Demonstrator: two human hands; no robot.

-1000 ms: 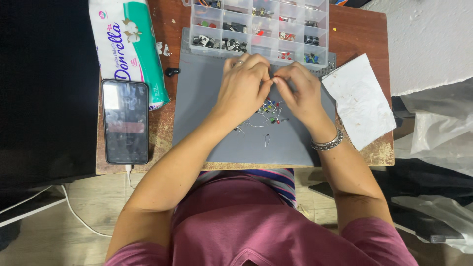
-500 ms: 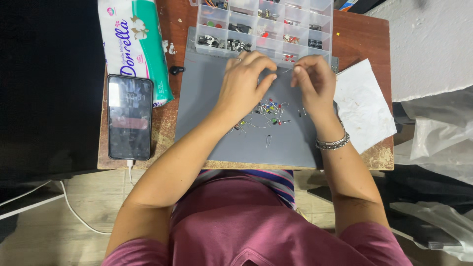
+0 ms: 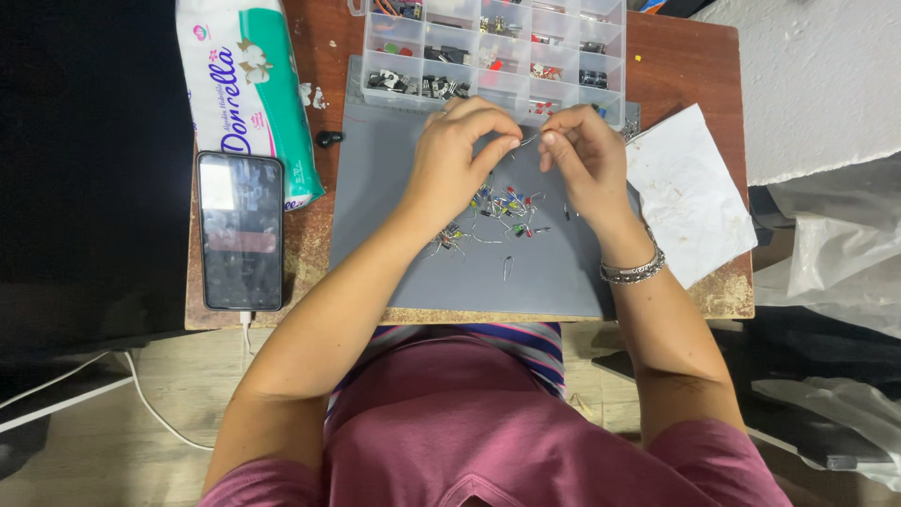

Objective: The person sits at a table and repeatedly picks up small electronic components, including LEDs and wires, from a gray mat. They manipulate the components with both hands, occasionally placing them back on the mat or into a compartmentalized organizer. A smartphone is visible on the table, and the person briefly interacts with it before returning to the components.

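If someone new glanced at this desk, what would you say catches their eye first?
First, the two hands meeting mid-mat: the left hand and right hand pinch a thin wire-legged part between their fingertips. Just below them, a scatter of small coloured components lies on the grey mat. Beyond the hands sits a clear compartment box; on the left edge lie a phone and a white and green packet.

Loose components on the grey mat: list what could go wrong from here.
1. The small component is pinched only at the fingertips of the left hand and right hand; it might slip or its thin lead bend.
2. The loose components lie right under the wrists and could be swept off the grey mat.
3. The open organiser box sits close; a knock could mix its parts.
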